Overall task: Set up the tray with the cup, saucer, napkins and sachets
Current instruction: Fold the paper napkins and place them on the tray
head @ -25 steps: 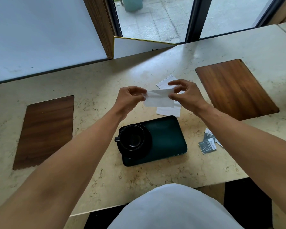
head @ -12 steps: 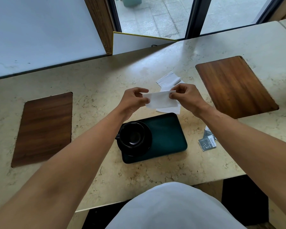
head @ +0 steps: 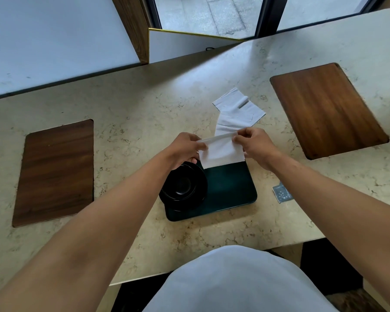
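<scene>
Both hands hold one white paper napkin (head: 221,152) above the far end of the dark green tray (head: 230,190). The left hand (head: 185,149) pinches the napkin's left top corner and the right hand (head: 254,145) pinches the right top corner, so that the sheet hangs stretched between them with its top edge folded over; its lower edge hides the tray's far rim, and whether it touches the tray cannot be told. On the left part of the tray stands a black cup (head: 181,185) on a black saucer (head: 198,199), partly covered by the left forearm. More white napkins (head: 236,111) lie loose on the marble counter (head: 144,113) just beyond the hands, one overlapping another. A grey sachet (head: 283,194) with a pale star print lies on the counter just right of the tray, half hidden by the right forearm. Two wooden boards lie flat on the counter well apart from the tray, a darker wooden board (head: 56,172) to the left and a reddish wooden board (head: 327,109) to the far right.
</scene>
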Demonstrator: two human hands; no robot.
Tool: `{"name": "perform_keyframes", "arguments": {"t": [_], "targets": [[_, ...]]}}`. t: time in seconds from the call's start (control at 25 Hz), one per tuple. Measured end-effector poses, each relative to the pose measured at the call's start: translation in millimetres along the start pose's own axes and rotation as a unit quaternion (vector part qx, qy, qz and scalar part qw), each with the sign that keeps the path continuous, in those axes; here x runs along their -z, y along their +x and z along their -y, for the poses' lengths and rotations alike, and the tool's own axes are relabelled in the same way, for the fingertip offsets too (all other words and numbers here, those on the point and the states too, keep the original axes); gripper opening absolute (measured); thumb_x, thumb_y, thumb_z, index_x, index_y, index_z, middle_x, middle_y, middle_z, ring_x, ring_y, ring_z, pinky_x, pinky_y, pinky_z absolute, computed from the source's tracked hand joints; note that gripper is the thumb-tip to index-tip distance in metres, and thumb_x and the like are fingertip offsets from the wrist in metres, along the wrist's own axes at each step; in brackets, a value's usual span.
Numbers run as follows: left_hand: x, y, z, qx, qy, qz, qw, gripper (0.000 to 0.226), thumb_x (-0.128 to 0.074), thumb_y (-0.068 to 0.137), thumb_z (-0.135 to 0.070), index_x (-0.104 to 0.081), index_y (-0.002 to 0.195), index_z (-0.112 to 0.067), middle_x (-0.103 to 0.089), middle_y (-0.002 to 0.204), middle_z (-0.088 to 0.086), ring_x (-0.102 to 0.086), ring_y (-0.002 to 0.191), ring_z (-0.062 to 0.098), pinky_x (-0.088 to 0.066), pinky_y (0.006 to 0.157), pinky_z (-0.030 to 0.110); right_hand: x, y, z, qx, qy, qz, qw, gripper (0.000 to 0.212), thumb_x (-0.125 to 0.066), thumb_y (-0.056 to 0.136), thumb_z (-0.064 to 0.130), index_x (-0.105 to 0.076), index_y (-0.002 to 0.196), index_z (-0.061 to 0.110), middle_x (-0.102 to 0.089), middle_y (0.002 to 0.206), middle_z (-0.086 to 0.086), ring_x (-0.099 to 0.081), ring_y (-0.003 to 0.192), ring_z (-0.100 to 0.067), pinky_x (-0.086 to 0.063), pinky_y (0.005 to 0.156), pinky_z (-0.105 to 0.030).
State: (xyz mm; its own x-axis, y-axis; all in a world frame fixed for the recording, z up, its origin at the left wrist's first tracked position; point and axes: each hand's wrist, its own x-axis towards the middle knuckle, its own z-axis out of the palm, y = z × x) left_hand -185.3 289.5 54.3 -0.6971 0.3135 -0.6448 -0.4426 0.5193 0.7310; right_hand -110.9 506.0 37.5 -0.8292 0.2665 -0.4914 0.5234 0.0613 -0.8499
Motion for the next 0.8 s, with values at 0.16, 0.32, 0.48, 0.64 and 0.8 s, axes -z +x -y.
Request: {"name": "perform_keyframes", "arguments": {"t": [0.16,0.32,0.48,0.64,0.8], "targets": [[-15,15,12,0.007,0.096,0.007,0.995,0.014,-0.068,0.091,-0.012,-0.068,0.103,-0.005,-0.071,0.099,0.02,-0.061,0.058,0.023,-0.058,0.066,0.035,1,10,-31,-0.057,-0.043,0.0,0.997,0.026,-0.078,0.088,0.021,-0.069,0.112,0.016,-0.072,0.105,0.0,-0.068,0.094,-0.019,-0.055,0.07,-0.031],[-24,28,13,-0.036,0.254,0.017,0.966,0.017,-0.064,0.089,-0.021,-0.071,0.099,-0.01,-0.073,0.089,0.01,-0.065,0.06,0.021,-0.052,0.057,0.027,-1,18,-46,-0.065,-0.098,-0.021,0.993,0.021,-0.077,0.089,0.018,-0.071,0.109,0.015,-0.071,0.1,-0.001,-0.068,0.092,-0.019,-0.05,0.067,-0.026],[-26,38,14,-0.048,0.35,0.022,0.935,0.021,-0.06,0.089,-0.022,-0.071,0.092,-0.005,-0.072,0.09,0.011,-0.067,0.085,0.026,-0.049,0.064,0.029,-4,21,-51,-0.031,-0.16,-0.031,0.986,0.015,-0.073,0.092,0.026,-0.07,0.103,0.017,-0.07,0.099,0.001,-0.068,0.089,-0.018,-0.052,0.062,-0.025],[-26,44,17,-0.063,0.418,0.024,0.906,0.027,-0.059,0.09,-0.025,-0.069,0.088,0.001,-0.071,0.087,0.017,-0.066,0.083,0.031,-0.045,0.062,0.031,-6,23,-53,0.012,-0.251,-0.055,0.966,0.021,-0.067,0.096,0.035,-0.072,0.1,0.015,-0.07,0.096,0.002,-0.065,0.088,-0.016,-0.047,0.071,-0.027],[-26,49,16,-0.095,0.475,0.034,0.874,0.026,-0.062,0.091,-0.028,-0.069,0.088,-0.003,-0.069,0.085,0.013,-0.065,0.083,0.03,-0.048,0.065,0.033,-9,23,-50,0.037,-0.336,-0.05,0.94,0.021,-0.064,0.096,0.039,-0.07,0.097,0.019,-0.069,0.092,0.003,-0.065,0.084,-0.016,-0.048,0.069,-0.029]]}}
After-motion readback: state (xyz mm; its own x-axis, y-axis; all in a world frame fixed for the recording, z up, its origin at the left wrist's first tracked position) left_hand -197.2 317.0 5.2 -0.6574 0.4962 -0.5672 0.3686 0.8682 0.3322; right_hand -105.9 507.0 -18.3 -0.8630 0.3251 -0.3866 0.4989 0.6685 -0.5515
